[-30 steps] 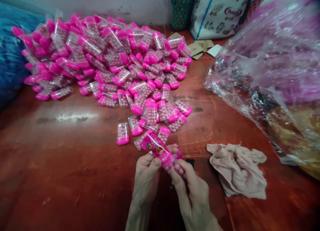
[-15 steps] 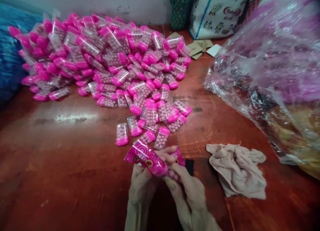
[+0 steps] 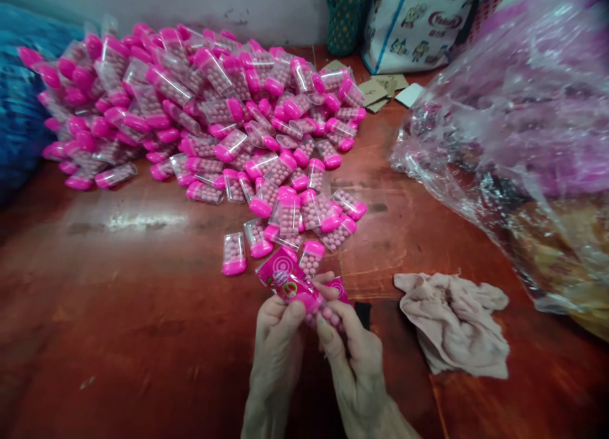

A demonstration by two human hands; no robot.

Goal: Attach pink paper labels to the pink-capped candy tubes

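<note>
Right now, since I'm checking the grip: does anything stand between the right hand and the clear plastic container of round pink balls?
Nothing visible does: the right hand touches the clear plastic container at its ball-filled end. The shiny magenta printed film sleeve lies over the other end, pinched by the left hand.

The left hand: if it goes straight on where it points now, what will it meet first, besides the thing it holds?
Probably the nearest loose pink-capped containers, just beyond the printed wrapper that the left hand holds; depth is hard to judge here.
</note>
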